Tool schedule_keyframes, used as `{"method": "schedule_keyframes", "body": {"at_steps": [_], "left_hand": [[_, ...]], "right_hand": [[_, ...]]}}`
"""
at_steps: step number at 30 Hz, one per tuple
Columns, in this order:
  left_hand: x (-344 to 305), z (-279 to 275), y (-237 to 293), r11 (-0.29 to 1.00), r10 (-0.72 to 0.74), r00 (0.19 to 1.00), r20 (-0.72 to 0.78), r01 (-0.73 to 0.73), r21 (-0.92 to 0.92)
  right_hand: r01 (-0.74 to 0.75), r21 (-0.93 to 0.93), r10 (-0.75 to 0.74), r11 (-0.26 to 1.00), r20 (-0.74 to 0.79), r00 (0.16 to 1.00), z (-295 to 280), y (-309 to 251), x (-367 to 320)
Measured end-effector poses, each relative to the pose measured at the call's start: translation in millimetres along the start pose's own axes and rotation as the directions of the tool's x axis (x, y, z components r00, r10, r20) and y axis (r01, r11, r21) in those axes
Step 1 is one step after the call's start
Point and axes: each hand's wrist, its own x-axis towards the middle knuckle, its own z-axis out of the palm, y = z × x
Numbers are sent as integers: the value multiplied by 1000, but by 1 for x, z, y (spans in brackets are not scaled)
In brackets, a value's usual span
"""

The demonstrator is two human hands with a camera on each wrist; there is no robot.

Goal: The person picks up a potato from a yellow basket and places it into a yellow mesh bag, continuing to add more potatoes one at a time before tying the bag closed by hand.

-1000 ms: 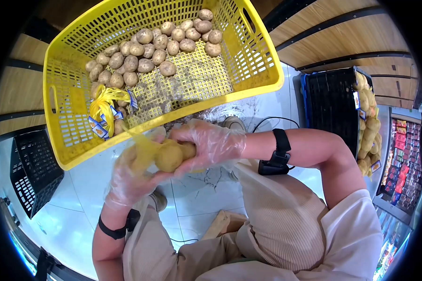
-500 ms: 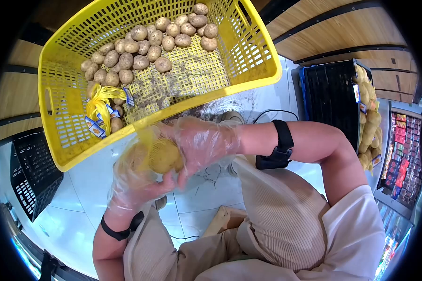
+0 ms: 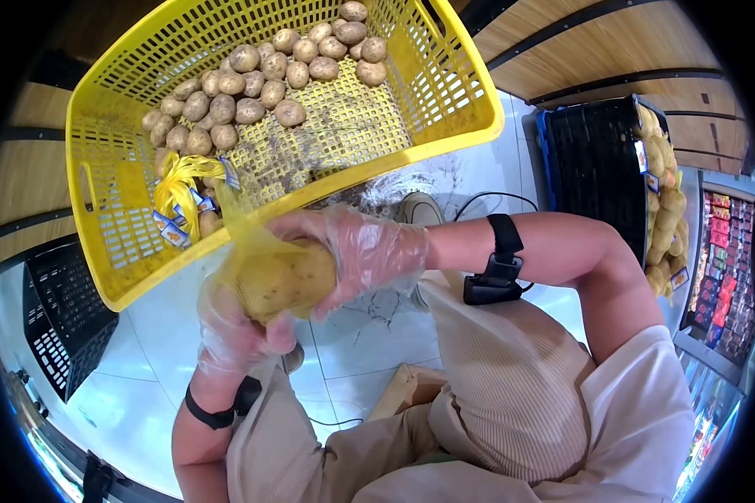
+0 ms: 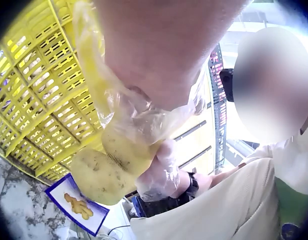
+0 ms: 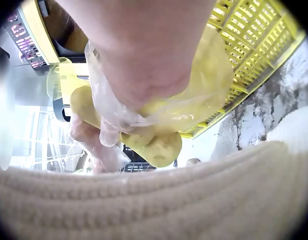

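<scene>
Both hands wear clear plastic gloves and hold a yellow mesh bag of potatoes (image 3: 287,281) between them, just in front of the crate's near rim. My left hand (image 3: 231,331) cups it from the left and below, with the thumb curled up against the potatoes. From the other side my right hand (image 3: 365,251) grips it, fingers over the top. Loose yellow netting (image 3: 247,230) rises from the bag towards the crate. In the left wrist view, potatoes (image 4: 101,175) bulge through the mesh below the left hand, and a blue-edged label (image 4: 79,205) hangs beside them.
A yellow crate (image 3: 327,189) ahead holds loose potatoes (image 3: 222,109) and a bundle of yellow net bags (image 3: 176,189) with labels. At right, a black crate (image 3: 596,184) stands beside filled potato bags (image 3: 664,210). Another black crate (image 3: 67,310) is at left. A cable (image 3: 495,197) lies on the floor.
The bag has turned between the hands and now shows more of its potatoes. The right hand has shifted round it, and loose netting now stands up towards the crate.
</scene>
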Motion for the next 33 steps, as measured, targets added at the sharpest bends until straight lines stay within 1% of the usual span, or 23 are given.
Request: {"method": "schedule_keyframes", "body": {"at_steps": [1,2,4,5,6,7,9,11,13,15,16,17,19,20,21,22,24,25,26,27,28,30,33], "left_hand": [[-3,0,-2,1000,1,1000,1,-1,0],[-8,0,-5,999,-38,999,1,38,-7],[-9,1,-8,997,-75,997,2,75,-14],[-7,2,-8,995,-81,997,-22,79,-64],[-5,3,-9,990,-87,995,-45,81,-114],[-3,2,-11,990,-87,995,-44,82,-113],[1,-4,-14,994,12,999,37,-8,-106],[0,-9,-11,996,8,999,54,-3,-87],[-1,-10,-11,998,5,998,69,0,-66],[-4,-9,-15,998,46,996,74,-49,38],[-5,-8,-16,998,46,996,75,-49,39],[-7,-6,-16,996,48,998,37,-50,71],[-9,-6,-11,994,49,999,0,-49,103],[-8,-8,-5,988,-13,1000,-1,13,153],[-7,-10,1,976,-76,997,-6,76,202],[-1,-9,5,976,-78,997,-6,77,203],[12,-6,11,973,77,992,-97,-54,223],[12,-6,12,973,77,992,-96,-54,223],[12,-6,13,985,45,993,-112,-25,173],[12,-5,14,993,13,992,-125,3,122],[13,-2,14,993,12,992,-123,3,121],[13,4,15,999,-9,972,-233,16,28],[13,6,18,994,-44,963,-267,69,86]], "right_hand": [[-1,26,2,1000,-26,1000,1,0,0],[-1,26,2,1000,-28,1000,0,0,-1],[-29,3,29,1000,2,1000,-5,-4,1],[-29,4,29,1000,1,1000,-6,-6,3],[-26,-10,26,1000,36,999,-7,-8,4],[-22,-22,24,1000,71,997,-7,-8,5],[-5,-5,6,1000,56,998,-6,-9,3],[10,14,-10,1000,41,999,-3,-9,3],[122,66,-121,990,-21,992,-1,-8,6],[84,96,-83,992,-6,996,2,-11,5],[45,122,-47,991,10,999,3,-12,5],[46,123,-47,991,8,999,5,-10,6],[198,168,-193,966,-45,980,9,-5,10],[198,170,-193,965,-45,980,7,-3,8],[103,71,-105,992,13,994,2,-7,7],[13,-34,-10,999,63,998,-1,-10,6],[2,2,-2,1000,65,998,-1,-13,7],[-10,37,8,999,67,998,-1,-14,6],[-11,36,8,999,66,998,1,-11,8],[2,25,-4,1000,97,995,3,-9,10],[14,17,-16,1000,128,992,5,-7,11],[12,16,-15,1000,137,990,3,-10,9],[23,39,-28,999,137,990,5,-10,8]]}}
